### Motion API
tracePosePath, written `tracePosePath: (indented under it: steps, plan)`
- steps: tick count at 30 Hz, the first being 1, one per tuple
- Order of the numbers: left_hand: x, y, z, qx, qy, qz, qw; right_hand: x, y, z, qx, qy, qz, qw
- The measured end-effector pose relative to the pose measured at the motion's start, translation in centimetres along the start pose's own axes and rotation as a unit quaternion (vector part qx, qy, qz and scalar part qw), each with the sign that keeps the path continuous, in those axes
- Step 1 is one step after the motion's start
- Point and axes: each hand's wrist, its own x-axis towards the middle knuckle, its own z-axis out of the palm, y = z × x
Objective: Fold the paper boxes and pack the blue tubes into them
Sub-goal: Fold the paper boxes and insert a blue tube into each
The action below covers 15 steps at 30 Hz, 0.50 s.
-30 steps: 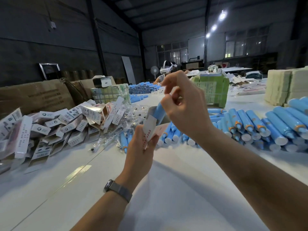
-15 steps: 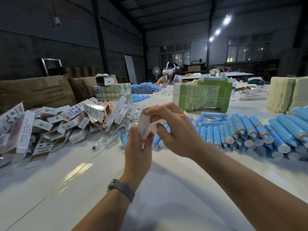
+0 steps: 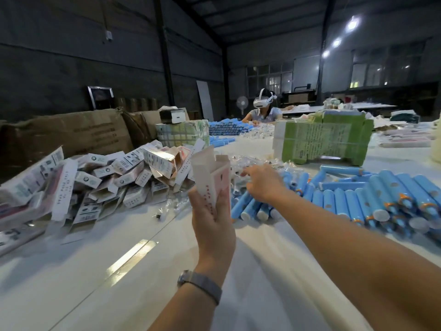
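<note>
The left hand (image 3: 213,218) gripped the thin, easily crushed paper box (image 3: 211,176) upright by its lower walls above the table (image 3: 143,271), while the right hand's (image 3: 263,185) loosely spread fingers reached over the light, smooth, likely slippery blue tubes (image 3: 338,199), best taken mid-body.

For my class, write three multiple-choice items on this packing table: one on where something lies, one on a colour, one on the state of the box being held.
1. Where does the heap of paper boxes lie from the left hand?
A. to its left
B. to its right
C. under it

2. What colour are the tubes on the table?
A. green
B. blue
C. red

3. How is the top of the held box?
A. taped shut
B. crushed flat
C. open, flap up

Answers: 1 A, the heap fills the table's left side. 2 B, their bodies are blue with white caps. 3 C, the flap stands up above the opening while the right hand reaches over the tubes.
</note>
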Motion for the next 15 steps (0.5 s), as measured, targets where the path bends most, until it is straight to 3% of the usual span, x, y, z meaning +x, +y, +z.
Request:
tracePosePath:
  steps: [3, 8, 12, 15]
  plan:
    - [-0.1, 0.1, 0.1, 0.013, -0.016, 0.009, 1.0, 1.8, -1.7, 0.7, -0.076, -0.062, 0.003, 0.995]
    - [0.2, -0.6, 0.0, -0.004, -0.009, -0.02, 1.0, 3.0, -2.5, 3.0, -0.099, -0.064, 0.028, 0.993]
    - [0.1, -0.6, 0.0, 0.01, -0.018, -0.019, 1.0, 2.8, -2.7, 2.9, -0.148, -0.02, 0.02, 0.989]
    - [0.1, -0.5, -0.1, 0.031, -0.041, -0.007, 0.999, 1.7, -2.4, 1.9, -0.021, 0.069, 0.004, 0.997]
